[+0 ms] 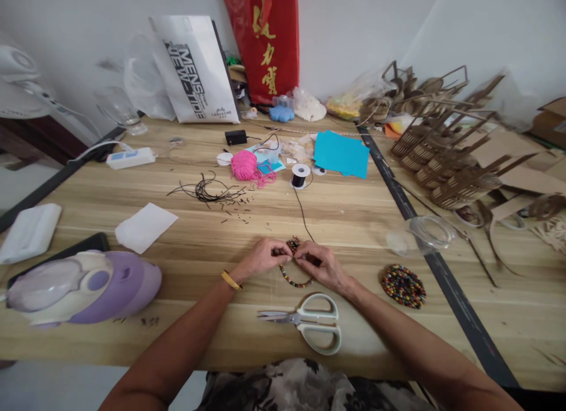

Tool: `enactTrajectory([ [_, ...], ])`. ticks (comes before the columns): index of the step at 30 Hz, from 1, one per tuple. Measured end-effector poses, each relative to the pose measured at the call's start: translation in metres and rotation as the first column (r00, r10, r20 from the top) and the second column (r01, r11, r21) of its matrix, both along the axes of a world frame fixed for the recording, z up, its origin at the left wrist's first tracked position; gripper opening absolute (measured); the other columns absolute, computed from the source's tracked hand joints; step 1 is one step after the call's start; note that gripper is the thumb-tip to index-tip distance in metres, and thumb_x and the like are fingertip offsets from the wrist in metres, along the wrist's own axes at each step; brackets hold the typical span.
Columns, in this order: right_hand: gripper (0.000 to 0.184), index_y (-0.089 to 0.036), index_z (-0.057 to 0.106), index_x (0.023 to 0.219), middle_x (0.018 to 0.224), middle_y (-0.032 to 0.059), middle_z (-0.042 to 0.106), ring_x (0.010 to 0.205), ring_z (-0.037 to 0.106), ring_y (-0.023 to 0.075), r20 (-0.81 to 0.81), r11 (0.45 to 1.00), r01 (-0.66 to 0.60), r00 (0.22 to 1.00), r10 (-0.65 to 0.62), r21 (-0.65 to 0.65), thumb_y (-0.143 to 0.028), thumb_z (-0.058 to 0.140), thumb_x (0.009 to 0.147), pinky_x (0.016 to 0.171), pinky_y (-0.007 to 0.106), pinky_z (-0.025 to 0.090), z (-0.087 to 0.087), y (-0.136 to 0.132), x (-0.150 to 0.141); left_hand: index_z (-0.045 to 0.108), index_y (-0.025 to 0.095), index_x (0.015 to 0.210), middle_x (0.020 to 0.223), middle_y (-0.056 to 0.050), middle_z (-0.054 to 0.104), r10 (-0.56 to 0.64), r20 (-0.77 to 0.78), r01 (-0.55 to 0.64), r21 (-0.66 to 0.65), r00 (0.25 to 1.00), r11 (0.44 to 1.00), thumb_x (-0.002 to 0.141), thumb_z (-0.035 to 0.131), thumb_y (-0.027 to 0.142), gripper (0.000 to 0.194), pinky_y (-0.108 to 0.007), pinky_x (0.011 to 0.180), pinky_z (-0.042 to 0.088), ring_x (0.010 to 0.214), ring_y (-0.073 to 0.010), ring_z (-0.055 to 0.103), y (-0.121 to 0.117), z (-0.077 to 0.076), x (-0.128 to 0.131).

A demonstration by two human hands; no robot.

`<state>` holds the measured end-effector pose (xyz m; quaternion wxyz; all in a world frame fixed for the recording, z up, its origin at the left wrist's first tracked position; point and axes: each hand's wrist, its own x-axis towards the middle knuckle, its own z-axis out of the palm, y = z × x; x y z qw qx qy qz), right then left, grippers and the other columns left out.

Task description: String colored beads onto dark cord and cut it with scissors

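My left hand (264,256) and my right hand (319,262) meet at the middle of the wooden table (186,340), both pinched on a strand of small coloured beads (293,279) that loops down between them. A thin black cord (304,217) runs from the hands back to a black spool (300,176). A yellow band sits on my left wrist. White-handled scissors (309,324) lie just in front of my hands. A round lid of mixed coloured beads (403,286) rests to the right of my right hand.
A purple and white appliance (84,286) sits front left, with a white paper (145,226) behind it. Black cord scraps (211,192), pink yarn (244,164), blue paper (341,154) and a clear jar (422,234) lie about. Wooden baskets (446,157) crowd the right; bags stand at the back.
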<state>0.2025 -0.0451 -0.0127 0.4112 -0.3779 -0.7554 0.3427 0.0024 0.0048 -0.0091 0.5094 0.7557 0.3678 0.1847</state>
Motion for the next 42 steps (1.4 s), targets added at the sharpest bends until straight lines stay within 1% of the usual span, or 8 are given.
enactTrajectory([
  [6, 0.013, -0.017, 0.064, 0.089, 0.081, 0.0062, 0.062, 0.066, 0.055, 0.014, 0.028, 0.999, 0.028, 0.999, -0.027, -0.033, -0.028, 0.056, 0.089, 0.057, 0.024, 0.043, 0.0005, -0.001, 0.0, 0.071, 0.013, 0.083, 0.072, -0.002, 0.068, -0.006, -0.004, 0.006, -0.001, 1.0, 1.0, 0.078, 0.061, 0.026, 0.017, -0.021, 0.061, 0.042, 0.065, -0.0121, 0.056, 0.0001, -0.0016, -0.0005],
  [11, 0.012, -0.017, 0.063, 0.087, 0.08, 0.0052, 0.061, 0.066, 0.054, 0.0132, 0.03, 0.999, 0.034, 0.999, -0.032, -0.036, -0.026, 0.057, 0.088, 0.056, 0.024, 0.042, 0.0005, -0.0015, -0.0002, 0.071, 0.012, 0.083, 0.071, -0.002, 0.067, -0.012, -0.009, 0.012, -0.008, 1.0, 1.0, 0.078, 0.061, 0.026, 0.018, -0.021, 0.061, 0.042, 0.065, -0.0121, 0.056, -0.0002, 0.0005, -0.0006],
  [17, 0.014, -0.017, 0.063, 0.086, 0.076, 0.0035, 0.06, 0.058, 0.05, 0.0111, 0.047, 0.995, 0.05, 0.998, -0.046, -0.084, -0.029, 0.057, 0.088, 0.051, 0.022, 0.039, -0.0006, -0.0024, -0.0003, 0.071, 0.012, 0.082, 0.072, -0.003, 0.068, -0.005, -0.01, 0.005, 0.006, 1.0, 1.0, 0.078, 0.061, 0.025, 0.017, -0.021, 0.061, 0.042, 0.065, -0.0124, 0.056, -0.0005, 0.0015, -0.0002],
  [29, 0.01, -0.017, 0.063, 0.088, 0.076, 0.0031, 0.06, 0.059, 0.051, 0.0112, 0.065, 0.998, 0.047, 0.997, -0.044, -0.046, -0.026, 0.057, 0.088, 0.052, 0.022, 0.04, -0.0006, -0.003, -0.0012, 0.071, 0.013, 0.082, 0.07, -0.002, 0.067, -0.003, 0.001, 0.003, 0.01, 1.0, 1.0, 0.078, 0.062, 0.026, 0.017, -0.021, 0.06, 0.041, 0.064, -0.0119, 0.056, 0.0001, -0.0029, 0.0002],
  [35, 0.009, -0.018, 0.063, 0.089, 0.081, 0.0054, 0.062, 0.068, 0.056, 0.0144, 0.062, 1.0, 0.019, 0.998, -0.02, 0.011, -0.023, 0.056, 0.089, 0.059, 0.025, 0.043, 0.0002, -0.0031, -0.0014, 0.071, 0.013, 0.081, 0.071, -0.002, 0.067, -0.004, 0.011, 0.003, 0.011, 1.0, 1.0, 0.077, 0.062, 0.026, 0.017, -0.021, 0.061, 0.042, 0.064, -0.0117, 0.056, 0.0006, -0.0058, -0.0005],
  [42, 0.007, -0.017, 0.063, 0.089, 0.079, 0.0045, 0.061, 0.062, 0.053, 0.0121, 0.06, 0.999, 0.042, 0.997, -0.043, 0.023, -0.02, 0.057, 0.088, 0.054, 0.023, 0.04, -0.003, -0.0034, -0.0011, 0.071, 0.012, 0.082, 0.07, -0.002, 0.067, -0.007, 0.015, 0.007, -0.004, 1.0, 1.0, 0.078, 0.062, 0.026, 0.018, -0.021, 0.06, 0.042, 0.064, -0.0118, 0.055, 0.001, -0.0053, -0.0003],
])
